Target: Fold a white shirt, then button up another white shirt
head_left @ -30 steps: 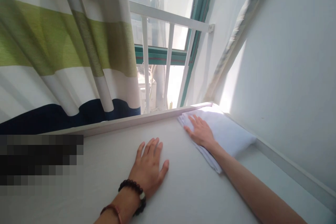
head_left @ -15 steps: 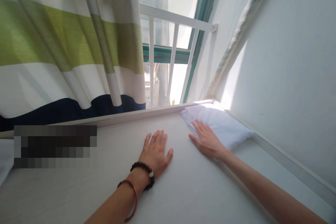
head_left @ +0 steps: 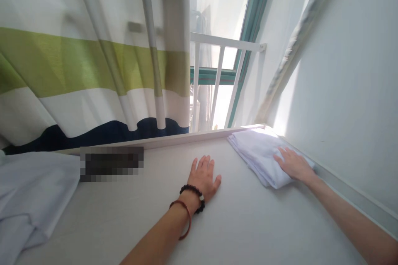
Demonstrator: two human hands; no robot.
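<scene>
My left hand [head_left: 203,179] lies flat on the white surface [head_left: 230,219], fingers outstretched, with a dark bead bracelet [head_left: 192,192] and a reddish-brown bangle [head_left: 185,219] on the wrist. It holds nothing. To its right, a folded white cloth [head_left: 258,153] rests in the far right corner, against the raised edge. My right hand [head_left: 294,163] lies on the right part of this cloth, palm down with the fingers extended, touching but not gripping it.
More white cloth [head_left: 34,190] lies loosely at the left, beside a blurred-out dark patch [head_left: 112,165]. A low rim [head_left: 174,140] borders the far side. Behind it hang a striped curtain [head_left: 124,66] and a white railing [head_left: 226,41] before the window. A white wall [head_left: 351,91] stands at right.
My right hand has moved right, from the cloth's near left edge onto its right part. My left hand stays flat on the surface. The view has turned left, bringing more of the left cloth into sight.
</scene>
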